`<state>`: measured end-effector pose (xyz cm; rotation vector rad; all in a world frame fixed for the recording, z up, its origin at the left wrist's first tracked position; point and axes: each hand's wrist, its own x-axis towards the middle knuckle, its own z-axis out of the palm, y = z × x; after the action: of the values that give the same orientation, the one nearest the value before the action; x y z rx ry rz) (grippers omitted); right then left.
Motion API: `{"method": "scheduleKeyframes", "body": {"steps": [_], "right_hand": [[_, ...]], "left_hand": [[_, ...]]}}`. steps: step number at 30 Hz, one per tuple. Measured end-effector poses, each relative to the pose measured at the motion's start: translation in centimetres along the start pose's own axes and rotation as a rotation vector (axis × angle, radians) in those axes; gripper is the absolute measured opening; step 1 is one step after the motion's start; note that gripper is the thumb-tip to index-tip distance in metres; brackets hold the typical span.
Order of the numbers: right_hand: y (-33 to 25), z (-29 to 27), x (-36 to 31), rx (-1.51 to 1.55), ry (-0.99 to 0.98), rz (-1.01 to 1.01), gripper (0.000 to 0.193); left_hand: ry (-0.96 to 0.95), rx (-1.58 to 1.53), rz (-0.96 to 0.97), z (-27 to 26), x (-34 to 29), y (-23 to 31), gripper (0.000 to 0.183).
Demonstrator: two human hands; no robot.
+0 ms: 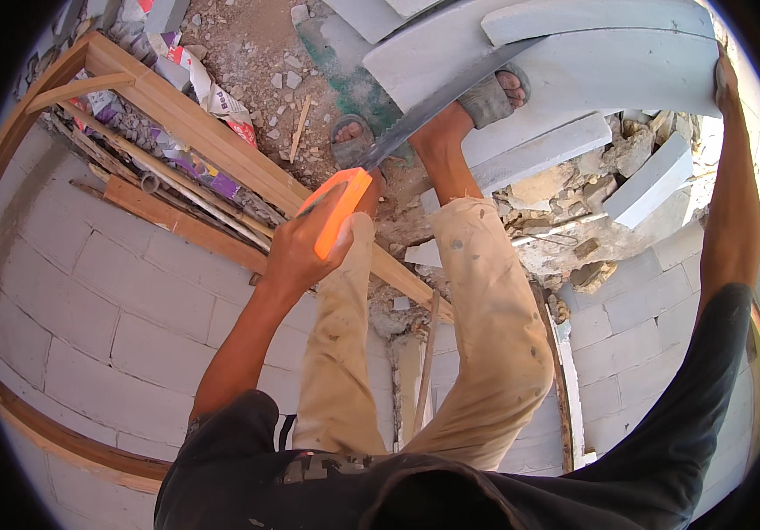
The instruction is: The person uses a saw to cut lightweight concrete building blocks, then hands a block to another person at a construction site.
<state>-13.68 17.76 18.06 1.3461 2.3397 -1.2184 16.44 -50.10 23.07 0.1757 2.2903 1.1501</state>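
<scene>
My left hand (313, 243) is closed around the orange handle of a handsaw (437, 102). Its long toothed blade slants up to the right, and the far end meets the line between a large light-grey block (618, 71) and a narrower grey strip (601, 19) along its far side. How deep the blade sits cannot be made out. At far right, my right hand (728, 84) grips the right end of the large block, its fingers partly hidden. My right sandalled foot (499, 95) rests on the block; the left foot (352, 137) is on the rubble-strewn ground.
A wooden frame (190, 119) lies to the left, beside planks, a pipe and torn printed bags (212, 97). Broken rubble (574, 181) and a loose grey offcut (654, 181) lie below the large block. Pale block walls (132, 300) flank my legs.
</scene>
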Motion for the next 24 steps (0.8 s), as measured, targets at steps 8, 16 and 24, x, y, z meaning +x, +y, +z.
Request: {"method": "scheduleKeyframes", "body": {"steps": [8, 16, 24], "right_hand": [[-0.2, -0.4, 0.6, 0.085, -0.158, 0.048, 0.094], [0.1, 0.6, 0.0, -0.1, -0.068, -0.187, 0.055], [2.3, -1.9, 2.8, -0.161, 0.016, -0.151, 0.058]], "left_hand": [[-0.099, 0.06, -0.066, 1.7, 3.9, 1.3, 0.049], [-0.01, 0.012, -0.025, -0.2, -0.4, 1.1, 0.048], [0.014, -0.044, 0.025, 0.5, -0.7, -2.2, 0.046]]}}
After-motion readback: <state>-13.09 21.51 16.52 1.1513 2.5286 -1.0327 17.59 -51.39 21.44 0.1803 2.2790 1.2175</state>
